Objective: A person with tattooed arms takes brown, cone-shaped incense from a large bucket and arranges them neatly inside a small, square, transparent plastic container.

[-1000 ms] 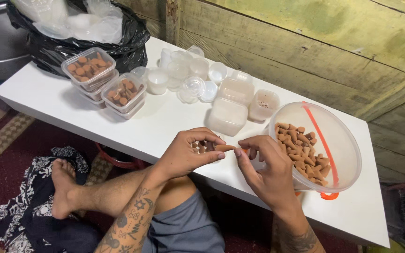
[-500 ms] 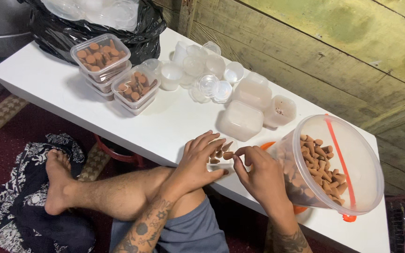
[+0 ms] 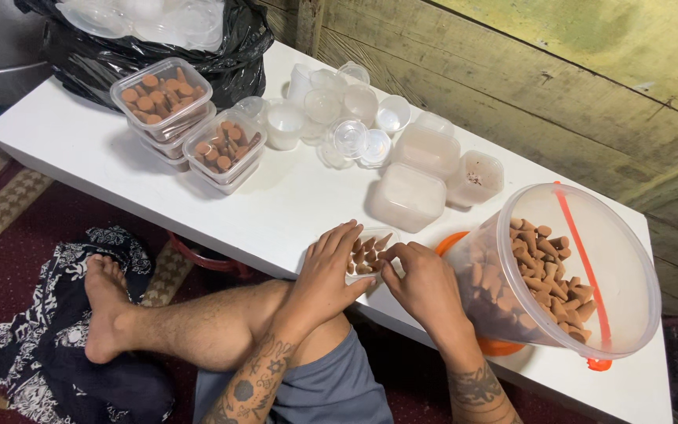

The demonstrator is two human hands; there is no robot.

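Observation:
A small clear plastic box with several brown cone-shaped pieces in it sits at the near edge of the white table. My left hand rests against its left side, fingers curled over the rim. My right hand is at its right side, with fingertips pinched over the cones; I cannot tell whether a cone is in them. Just right of that hand a large clear bucket with an orange handle lies tilted, full of the same brown cones.
Stacked clear boxes filled with cones stand at the left back. Empty small containers and lids and frosted tubs cluster mid-table. A black bag of plastic containers lies at the back left. My bare leg and foot are below the table.
The view has shifted slightly. Both hands stayed at the small box by the table's edge, fingers moving over the cones. The bucket has not moved.

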